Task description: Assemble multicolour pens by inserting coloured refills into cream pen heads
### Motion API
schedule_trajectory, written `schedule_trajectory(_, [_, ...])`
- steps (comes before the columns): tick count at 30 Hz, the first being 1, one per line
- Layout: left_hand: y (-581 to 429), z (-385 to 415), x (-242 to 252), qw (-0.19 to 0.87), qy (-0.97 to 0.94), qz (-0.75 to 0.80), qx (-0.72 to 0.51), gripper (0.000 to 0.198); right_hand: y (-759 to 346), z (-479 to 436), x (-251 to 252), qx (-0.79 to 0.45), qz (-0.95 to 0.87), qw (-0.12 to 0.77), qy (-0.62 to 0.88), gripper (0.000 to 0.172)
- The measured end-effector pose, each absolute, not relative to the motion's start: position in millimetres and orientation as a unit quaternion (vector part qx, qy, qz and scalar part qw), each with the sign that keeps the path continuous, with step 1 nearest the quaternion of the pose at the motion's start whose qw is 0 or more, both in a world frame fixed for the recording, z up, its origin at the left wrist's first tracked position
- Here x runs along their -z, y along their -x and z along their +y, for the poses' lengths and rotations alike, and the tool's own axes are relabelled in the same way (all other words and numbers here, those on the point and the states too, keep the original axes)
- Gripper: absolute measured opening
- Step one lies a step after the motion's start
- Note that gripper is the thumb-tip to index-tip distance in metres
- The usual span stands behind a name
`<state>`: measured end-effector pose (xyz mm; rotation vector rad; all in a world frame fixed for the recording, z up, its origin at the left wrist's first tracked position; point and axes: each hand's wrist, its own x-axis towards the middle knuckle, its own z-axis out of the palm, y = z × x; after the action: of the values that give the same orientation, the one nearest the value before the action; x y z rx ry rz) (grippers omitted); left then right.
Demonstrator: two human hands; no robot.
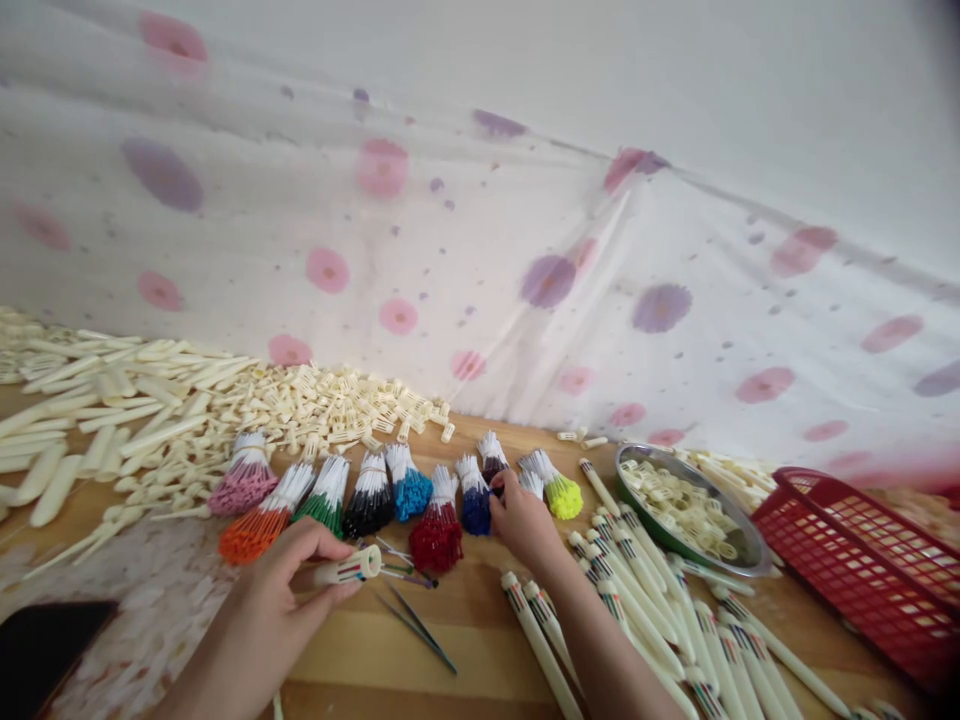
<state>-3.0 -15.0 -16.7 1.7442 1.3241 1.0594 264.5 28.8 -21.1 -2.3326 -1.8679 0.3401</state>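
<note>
My left hand (pixel 274 600) is closed around a cream multicolour pen barrel (pixel 364 566), its open end pointing right and coloured strips showing in its slots. Several loose refills (pixel 409 570) lie just beyond that end. My right hand (pixel 525 515) pinches at the dark blue refill bundle (pixel 475 500); what its fingertips hold is too small to make out. Close by stand a dark purple bundle (pixel 492 455), a yellow bundle (pixel 562 490) and a red bundle (pixel 436 530). Farther left are blue, black, green, orange (pixel 255 530) and pink bundles. Tweezers (pixel 420 630) lie between my hands.
Cream pen parts (pixel 322 400) are heaped at the back left. Assembled pens (pixel 645 590) lie in a pile on the right, near a metal bowl (pixel 757 560) of cream clips and a red basket (pixel 862 560). A dark flat object (pixel 52 650) sits front left.
</note>
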Motion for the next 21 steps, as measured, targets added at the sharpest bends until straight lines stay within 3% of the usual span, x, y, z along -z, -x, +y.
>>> schedule_trajectory(10, [4,-15,12,0.323,-0.679,0.503,-0.426,0.009,-261,38,13,-0.095,-0.649,0.005,0.754,0.022])
schedule_trajectory(17, [4,-17,8,0.322,-0.681,0.499,-0.429,0.01,-254,12,26,-0.064,-0.594,0.086,0.797,0.024])
schedule_trajectory(21, [3,-17,10,0.338,-0.679,0.5,-0.418,0.01,-259,6,32,-0.108,-0.564,0.142,0.806,0.023])
